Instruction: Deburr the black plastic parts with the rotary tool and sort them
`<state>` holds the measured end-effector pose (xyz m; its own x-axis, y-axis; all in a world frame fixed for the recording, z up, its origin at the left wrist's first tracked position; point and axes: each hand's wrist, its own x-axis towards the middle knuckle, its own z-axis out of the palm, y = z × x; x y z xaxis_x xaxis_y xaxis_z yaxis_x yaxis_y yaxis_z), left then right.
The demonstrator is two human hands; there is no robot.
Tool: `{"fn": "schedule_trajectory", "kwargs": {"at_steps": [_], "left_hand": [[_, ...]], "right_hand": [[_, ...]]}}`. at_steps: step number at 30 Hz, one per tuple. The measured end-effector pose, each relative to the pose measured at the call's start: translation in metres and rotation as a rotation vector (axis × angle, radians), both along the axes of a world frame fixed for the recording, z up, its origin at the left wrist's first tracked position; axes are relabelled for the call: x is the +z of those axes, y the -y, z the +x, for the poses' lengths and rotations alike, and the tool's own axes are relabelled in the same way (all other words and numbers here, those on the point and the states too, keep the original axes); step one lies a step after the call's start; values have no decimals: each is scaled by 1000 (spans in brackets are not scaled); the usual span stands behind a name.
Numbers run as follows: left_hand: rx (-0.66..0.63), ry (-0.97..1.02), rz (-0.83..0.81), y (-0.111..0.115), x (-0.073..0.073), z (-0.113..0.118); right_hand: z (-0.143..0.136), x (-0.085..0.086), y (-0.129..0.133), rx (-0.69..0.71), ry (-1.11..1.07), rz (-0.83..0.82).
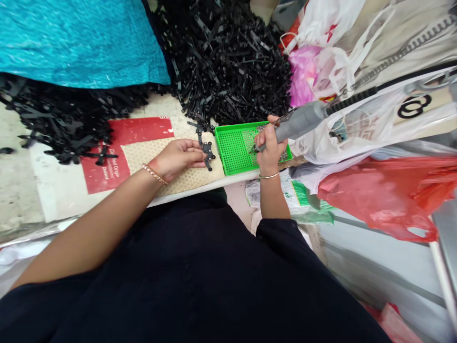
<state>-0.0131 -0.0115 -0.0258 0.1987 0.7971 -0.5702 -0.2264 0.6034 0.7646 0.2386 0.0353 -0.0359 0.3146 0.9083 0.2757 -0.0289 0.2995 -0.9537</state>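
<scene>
My left hand (180,158) pinches a black plastic bracket (207,151) with several short arms, just over a tan textured mat (178,183). In my right hand (269,145) is a grey electric screwdriver (300,121), its fingers wrapped round the front end. The driver's tip points down and left, over a green perforated tray (233,167). Small metal screws (284,155) lie at the tray's right side, partly hidden by my right hand. Another black part lies at the near edge of the heap, close to the bracket.
A large heap of black plastic parts (232,57) rises behind the tray. More parts (67,119) spill from under a blue sheet (78,43) at the left. Plastic bags, including a red bag (385,195), crowd the right. The driver's coiled cord (403,52) runs to the upper right.
</scene>
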Motion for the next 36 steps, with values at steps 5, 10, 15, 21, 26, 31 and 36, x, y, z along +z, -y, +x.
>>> {"fn": "schedule_trajectory", "kwargs": {"at_steps": [5,10,15,21,26,31,36], "left_hand": [[8,2,-4,0,1,0],[3,1,-9,0,2,1],[15,28,-21,-1,1,3],[16,60,-8,-1,3,4],[10,75,4,0,6,5],[8,94,9,0,5,4],[2,108,10,0,3,3]], "right_hand": [[0,1,1,12,53,-19],[-2,0,2,27,59,-24],[-5,13,4,-16,17,-3],[-53,40,9,83,-97,66],[-106,39,9,260,-115,-19],[-116,36,3,263,-121,-62],[-113,41,6,248,-137,-24]]}}
